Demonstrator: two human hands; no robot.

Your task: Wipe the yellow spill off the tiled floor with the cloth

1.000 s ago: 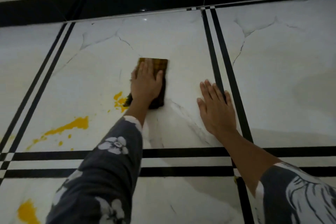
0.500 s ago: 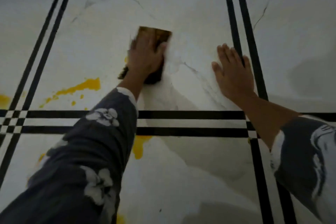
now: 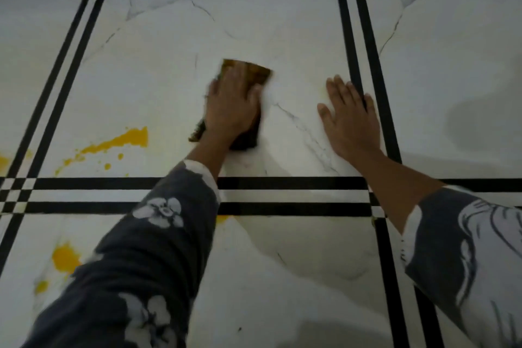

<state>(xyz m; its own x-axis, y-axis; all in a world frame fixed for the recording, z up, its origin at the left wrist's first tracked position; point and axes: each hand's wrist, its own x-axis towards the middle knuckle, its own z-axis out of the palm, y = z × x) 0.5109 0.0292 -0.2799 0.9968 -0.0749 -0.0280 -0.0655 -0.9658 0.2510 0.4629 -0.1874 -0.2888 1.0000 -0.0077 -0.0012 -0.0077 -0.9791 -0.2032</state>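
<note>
Pressing the cloth (image 3: 255, 72), left grip (image 3: 230, 106) lies flat-fingered; right grip (image 3: 348, 118) rests flat on floor (image 3: 282, 22).

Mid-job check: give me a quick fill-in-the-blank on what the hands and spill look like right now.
The left hand presses a brown ____ onto the floor.
The right hand lies flat on the floor, holding ____.
The long spill lies to the ____ of the left hand.
Missing: cloth; nothing; left.
</note>
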